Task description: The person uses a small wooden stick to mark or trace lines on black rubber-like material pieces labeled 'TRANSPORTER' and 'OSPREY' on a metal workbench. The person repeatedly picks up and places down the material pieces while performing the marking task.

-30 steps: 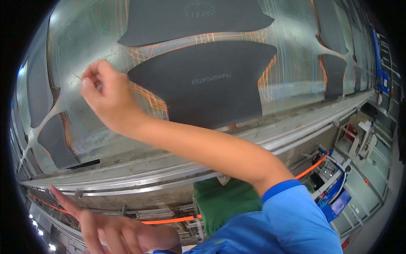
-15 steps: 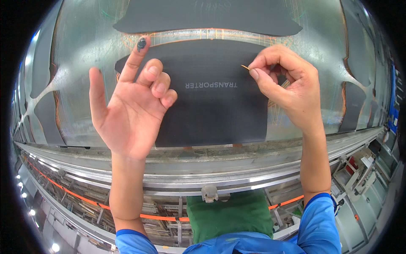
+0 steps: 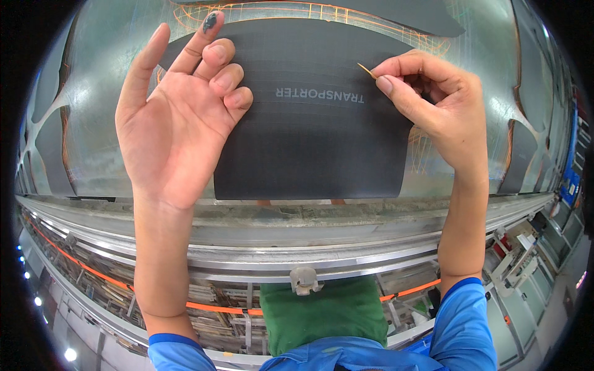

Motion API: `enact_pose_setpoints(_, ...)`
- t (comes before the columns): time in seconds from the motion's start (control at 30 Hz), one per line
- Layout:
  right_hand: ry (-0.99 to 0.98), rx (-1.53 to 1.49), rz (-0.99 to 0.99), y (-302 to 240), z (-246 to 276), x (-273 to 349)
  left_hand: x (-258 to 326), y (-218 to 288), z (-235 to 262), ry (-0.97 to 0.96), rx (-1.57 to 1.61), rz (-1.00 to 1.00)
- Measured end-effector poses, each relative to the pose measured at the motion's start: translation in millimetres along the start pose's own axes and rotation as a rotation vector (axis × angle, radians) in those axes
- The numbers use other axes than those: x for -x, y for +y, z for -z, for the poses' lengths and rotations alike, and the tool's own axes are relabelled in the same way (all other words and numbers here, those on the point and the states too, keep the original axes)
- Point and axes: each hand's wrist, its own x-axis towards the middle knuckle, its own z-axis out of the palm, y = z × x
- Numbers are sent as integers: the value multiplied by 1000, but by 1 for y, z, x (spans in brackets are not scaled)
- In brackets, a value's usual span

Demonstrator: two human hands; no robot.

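Observation:
My left hand (image 3: 176, 130) is raised palm up over the left side of a dark panel (image 3: 309, 145). Its thumb and index finger stretch out, while the other fingers bend loosely. A smear of dark paste (image 3: 210, 23) sits on the index fingertip. My right hand (image 3: 439, 99) pinches a thin, pale, toothpick-like stick (image 3: 365, 70) between thumb and index finger. The stick's tip points up and left above the panel, near a line of pale printed lettering (image 3: 319, 95). Whether the tip touches the panel, I cannot tell.
The panel lies on a shiny worktable (image 3: 99, 148) marked with orange lines. Another dark piece (image 3: 408, 15) lies beyond it, with more at both sides. A metal rail (image 3: 346, 253) with a small grey fitting (image 3: 304, 280) and an orange strip (image 3: 223, 308) run along the near edge.
My left hand has shifted left and its thumb has tilted inward. My right hand has moved slightly up and right, with more of the stick showing. The table and panel sit higher in view.

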Motion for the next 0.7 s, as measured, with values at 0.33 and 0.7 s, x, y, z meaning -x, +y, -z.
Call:
enact_pose_setpoints(0.33,-61,213,201,-6,-6,5,-4,-7,-4,21,-28,-73)
enact_pose_setpoints(0.7,-115,271,377,-10,-26,-4,-5,-10,-1,45,2,-113)
